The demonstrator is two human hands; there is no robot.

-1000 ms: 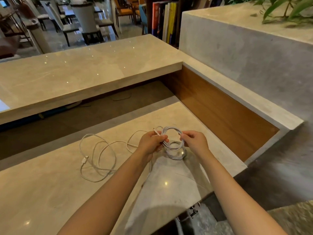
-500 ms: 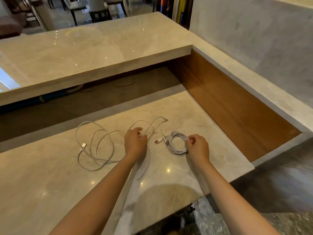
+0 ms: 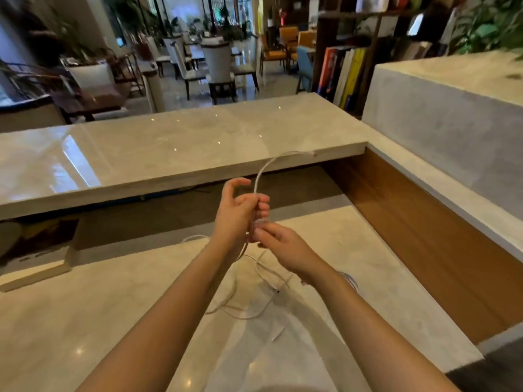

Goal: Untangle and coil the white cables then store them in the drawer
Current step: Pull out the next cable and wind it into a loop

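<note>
Rn the left hand (image 3: 237, 212) is gripping a thin white cable (image 3: 261, 174), right hand (image 3: 281, 246) pinching it too, both above the glossy beige marble desk (image 3: 85, 321).

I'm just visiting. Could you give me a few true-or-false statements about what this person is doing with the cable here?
1. The left hand and the right hand both hold the white cable. True.
2. The whole cable hangs in the air. False: loose loops lie on the desk.
3. Books stand upright in the background. True.
4. The left hand is below the right hand. False: it is above it.
</note>
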